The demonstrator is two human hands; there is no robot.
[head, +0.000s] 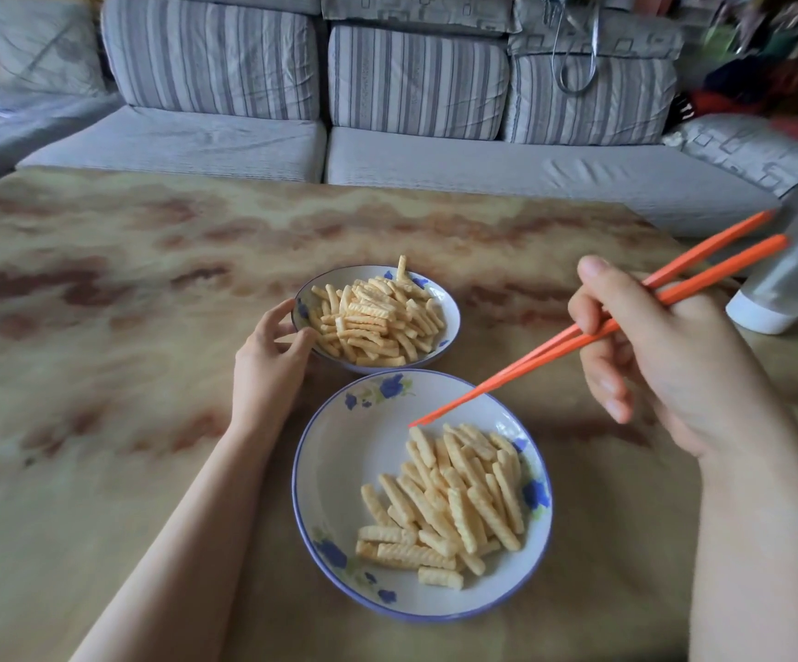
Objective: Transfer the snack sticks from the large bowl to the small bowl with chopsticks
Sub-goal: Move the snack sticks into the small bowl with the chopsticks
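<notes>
Ridged snack sticks point(449, 504) lie piled on the right side of the large bowl point(339, 451), nearest the person. Orange chopsticks point(554, 348) slant down over it, tips together and empty just above the pile's far edge, apparently lining up a pick. The right hand point(659, 355) grips them, fingers curled. Just beyond, the small bowl point(452, 312) is already heaped; the left hand point(272, 346) curls thumb and fingers round its near rim, likely steadying it. Both sit on a marbled table point(100, 375) before a striped sofa point(320, 150).
</notes>
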